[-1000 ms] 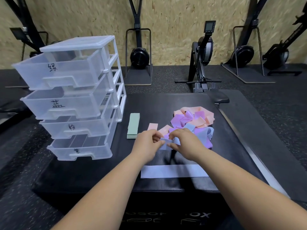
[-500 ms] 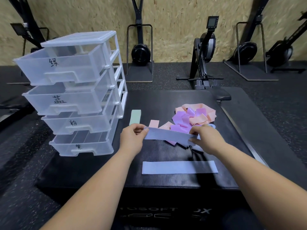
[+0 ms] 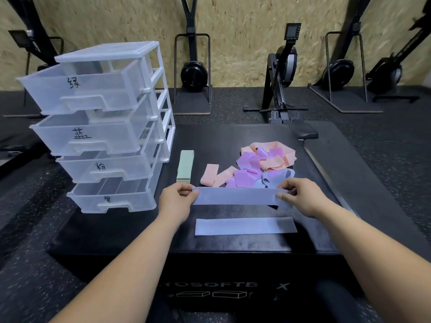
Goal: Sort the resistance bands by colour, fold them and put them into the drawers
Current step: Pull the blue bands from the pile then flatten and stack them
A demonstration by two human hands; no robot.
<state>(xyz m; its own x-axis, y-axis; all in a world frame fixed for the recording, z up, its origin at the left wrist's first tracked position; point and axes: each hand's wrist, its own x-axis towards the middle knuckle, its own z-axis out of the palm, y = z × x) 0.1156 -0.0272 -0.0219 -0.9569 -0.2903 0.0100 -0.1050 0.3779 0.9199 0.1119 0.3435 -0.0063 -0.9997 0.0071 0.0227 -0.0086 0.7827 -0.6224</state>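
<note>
A light blue band (image 3: 238, 196) is stretched flat between my hands above the black box top (image 3: 130, 227). My left hand (image 3: 176, 199) pinches its left end and my right hand (image 3: 300, 197) pinches its right end. A second blue band (image 3: 245, 226) lies flat just in front of it. Behind, a mixed pile (image 3: 261, 167) holds purple, pink and blue bands. Folded green bands (image 3: 185, 165) lie in a strip near the clear drawer unit (image 3: 100, 127), whose four labelled drawers are pulled out.
The drawer unit stands on the box's left part. Rowing machines (image 3: 282, 73) and stands line the chipboard wall behind. Black rubber floor surrounds the box; its front edge is close below my forearms.
My hands took a blue band from the pile, drew apart and pulled it straight, then brought it toward the flat blue band in front.
</note>
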